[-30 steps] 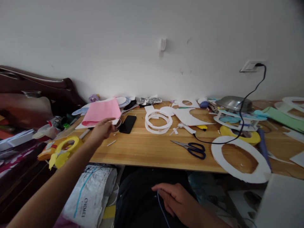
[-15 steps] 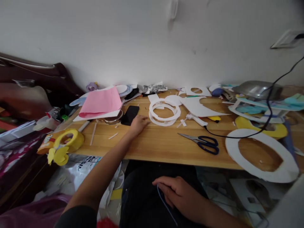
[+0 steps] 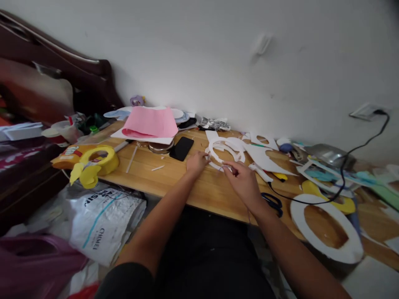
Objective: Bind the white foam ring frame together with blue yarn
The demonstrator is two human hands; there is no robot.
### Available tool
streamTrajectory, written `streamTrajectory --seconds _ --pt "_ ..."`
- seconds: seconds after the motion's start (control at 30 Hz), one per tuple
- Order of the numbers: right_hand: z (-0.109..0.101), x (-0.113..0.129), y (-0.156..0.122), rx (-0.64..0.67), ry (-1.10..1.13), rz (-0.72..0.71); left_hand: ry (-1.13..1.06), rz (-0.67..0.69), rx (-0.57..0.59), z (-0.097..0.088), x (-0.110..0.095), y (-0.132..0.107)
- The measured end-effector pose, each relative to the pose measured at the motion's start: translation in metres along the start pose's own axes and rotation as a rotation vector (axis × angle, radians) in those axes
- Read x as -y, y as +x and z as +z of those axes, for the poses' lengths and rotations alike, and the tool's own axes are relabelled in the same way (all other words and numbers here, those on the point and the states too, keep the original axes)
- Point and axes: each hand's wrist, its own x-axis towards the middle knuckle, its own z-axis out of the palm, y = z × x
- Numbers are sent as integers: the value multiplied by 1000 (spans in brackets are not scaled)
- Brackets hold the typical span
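A white foam ring (image 3: 225,148) lies on the wooden desk (image 3: 174,178) near its middle. My left hand (image 3: 197,161) rests at the ring's left edge, fingers curled onto it. My right hand (image 3: 241,180) is at the ring's front edge, fingers pinched; what they pinch is too small to make out. A black phone (image 3: 181,148) lies just left of my left hand. Blue-handled scissors (image 3: 274,202) lie beside my right wrist, partly hidden by it.
A pink sheet (image 3: 150,123) and a yellow foam ring (image 3: 97,160) lie at the left. A large white foam ring (image 3: 326,228), a black cable (image 3: 343,182) to a wall socket and a metal bowl (image 3: 329,155) are at the right. A plastic bag (image 3: 99,222) sits below the desk edge.
My right hand rose from my lap to the white ring's front edge. My left hand moved right from the phone to the ring. The view tilted and swung left.
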Motion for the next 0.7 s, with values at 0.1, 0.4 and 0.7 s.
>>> streamTrajectory --seconds 0.1,0.4,0.7 --pt "15 -5 18 -31 -61 -64 -30 46 10 0 0 -4" --pt "48 -26 -21 -148 -194 -150 -93 130 69 7 3 -4" --pt "66 -26 -45 43 -276 -257 -181 184 106 8 7 -2"
